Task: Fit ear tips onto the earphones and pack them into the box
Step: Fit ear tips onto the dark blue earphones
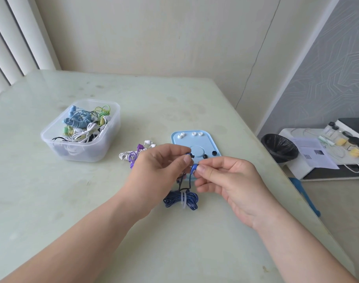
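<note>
I judge this to be mid-fitting on the dark blue earphones, with packing not yet begun. My left grip is pinched between thumb and forefinger on one earbud, which already appears to carry a black tip. My right grip is pinched on the second earbud, and its fingertips hide the nozzle, so I cannot tell whether a tip sits there. Both buds are held just above the near end of the light blue tray, which lies toward the right edge of the tabletop.

The next move, as I read it, calls for freeing one grip to pick a black ear tip off the tray, then pushing it squarely onto the bare nozzle. The white ear tips at the tray's far end look like the wrong colour for this pair.

The left bud's tip points right, toward the tray, with its long axis roughly parallel to the near edge. The right bud stands closer to upright. Their cable bundle, tied with a white band, lies below the hands with its long axis also along the near edge. The clear box sits well apart toward the left edge.
</note>
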### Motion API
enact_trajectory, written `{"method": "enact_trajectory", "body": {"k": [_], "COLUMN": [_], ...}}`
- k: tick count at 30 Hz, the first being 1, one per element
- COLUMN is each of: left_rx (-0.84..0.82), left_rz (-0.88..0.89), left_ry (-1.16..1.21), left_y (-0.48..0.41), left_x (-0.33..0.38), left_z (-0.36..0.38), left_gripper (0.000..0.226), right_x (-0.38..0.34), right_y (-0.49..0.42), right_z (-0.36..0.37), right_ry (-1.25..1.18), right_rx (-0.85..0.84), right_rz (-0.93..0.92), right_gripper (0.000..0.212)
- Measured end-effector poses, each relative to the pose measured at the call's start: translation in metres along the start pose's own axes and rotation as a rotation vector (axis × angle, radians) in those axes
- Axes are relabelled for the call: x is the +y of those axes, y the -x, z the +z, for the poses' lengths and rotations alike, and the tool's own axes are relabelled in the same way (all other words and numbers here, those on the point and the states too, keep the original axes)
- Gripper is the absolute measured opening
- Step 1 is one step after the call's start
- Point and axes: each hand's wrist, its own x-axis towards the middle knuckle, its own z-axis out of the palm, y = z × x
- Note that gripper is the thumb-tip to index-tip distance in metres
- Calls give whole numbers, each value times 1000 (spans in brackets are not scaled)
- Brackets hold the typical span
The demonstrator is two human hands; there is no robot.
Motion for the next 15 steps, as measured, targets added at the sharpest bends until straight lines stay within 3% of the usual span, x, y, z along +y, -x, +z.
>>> {"method": "enact_trajectory", "body": {"k": [10,15], "left_rx": [11,1], "left_rz": [-19,-93], "left_ry": [79,204], "left_y": [-1,-4], "left_x": [-7,-9], "left_z": [1,-2], "left_gripper": [10,11], "right_x": [-3,-11], "right_y": [1,-35], "right_z": [8,-10], "right_ry": [237,855], "right_rx": [23,238], "right_rz": [-147,-235], "right_gripper": [4,3]}}
